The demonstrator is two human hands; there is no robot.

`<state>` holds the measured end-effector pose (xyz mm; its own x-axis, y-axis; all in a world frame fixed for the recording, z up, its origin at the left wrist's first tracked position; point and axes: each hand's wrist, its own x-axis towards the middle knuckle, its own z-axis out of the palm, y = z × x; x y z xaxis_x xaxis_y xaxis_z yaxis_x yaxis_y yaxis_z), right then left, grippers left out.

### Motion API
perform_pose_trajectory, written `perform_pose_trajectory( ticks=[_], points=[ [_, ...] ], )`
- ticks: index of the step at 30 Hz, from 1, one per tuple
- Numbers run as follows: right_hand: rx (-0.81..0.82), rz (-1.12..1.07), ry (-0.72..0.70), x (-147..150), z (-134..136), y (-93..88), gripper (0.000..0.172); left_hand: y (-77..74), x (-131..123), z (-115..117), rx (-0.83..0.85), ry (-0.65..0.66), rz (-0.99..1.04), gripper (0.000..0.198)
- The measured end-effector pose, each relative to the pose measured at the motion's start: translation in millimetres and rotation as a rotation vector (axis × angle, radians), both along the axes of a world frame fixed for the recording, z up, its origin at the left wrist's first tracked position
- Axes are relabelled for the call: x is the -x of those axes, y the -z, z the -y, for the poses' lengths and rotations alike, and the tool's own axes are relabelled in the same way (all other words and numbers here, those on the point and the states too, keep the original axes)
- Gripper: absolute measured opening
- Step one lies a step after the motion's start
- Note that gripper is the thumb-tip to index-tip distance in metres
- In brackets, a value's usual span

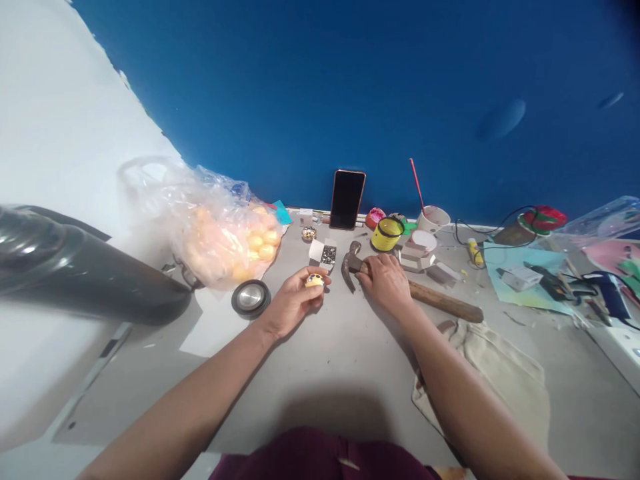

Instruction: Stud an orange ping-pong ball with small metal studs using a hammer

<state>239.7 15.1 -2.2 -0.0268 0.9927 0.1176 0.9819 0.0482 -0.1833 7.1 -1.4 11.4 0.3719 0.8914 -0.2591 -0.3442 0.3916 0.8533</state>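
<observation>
"What's the room like around the work?"

"A deep blue wall (320, 87) runs behind, meeting a white wall (45, 113) on the left along a ragged paint edge. The grey tabletop (300, 373) sits against the blue one, with the person's shadow on its near edge."

"And the hands?"

"The left hand (295, 298) is closed around a small yellow ball (315, 281) with dark spots, held just above the table's middle. The right hand (387, 283) is curled over the wooden handle of a claw hammer (443, 301), close to its head; the hammer lies on the table."

"What stands along the back?"

"A smartphone (347, 200) propped upright, then a yellow pot (386, 235) and a white cup (434, 219) with a red stick in it. Nearer the hands, an open small box (329, 255) holds shiny metal bits."

"Left and right ends?"

"Left, a clear plastic bag (200, 230) full of yellow-orange balls, with a round dark-rimmed dish (251, 298) beside it. Right, a crumpled beige cloth (510, 380) lies partly under the right forearm, and light-blue paper (500, 257) lies farther back."
</observation>
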Motion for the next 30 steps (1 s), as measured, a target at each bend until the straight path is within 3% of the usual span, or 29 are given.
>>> perform_pose_trajectory(
  ticks=[7,16,22,30],
  points=[
    [0.031,-0.007,0.0,-2.0,-1.7,0.0,0.022,2.1,-0.4,2.6,-0.074,0.02,-0.154,0.046],
    [0.043,0.009,-0.013,-1.4,-2.2,-1.2,0.021,-6.7,2.4,0.0,0.127,0.113,0.207,0.033],
    [0.039,0.016,-0.016,-1.7,-1.8,-1.2,0.021,1.2,6.9,-3.5,0.205,0.161,0.396,0.053],
    [0.043,0.032,-0.02,-1.0,-1.4,-1.8,0.021,-8.0,-0.9,5.3,0.121,0.1,0.11,0.033]
  ],
)
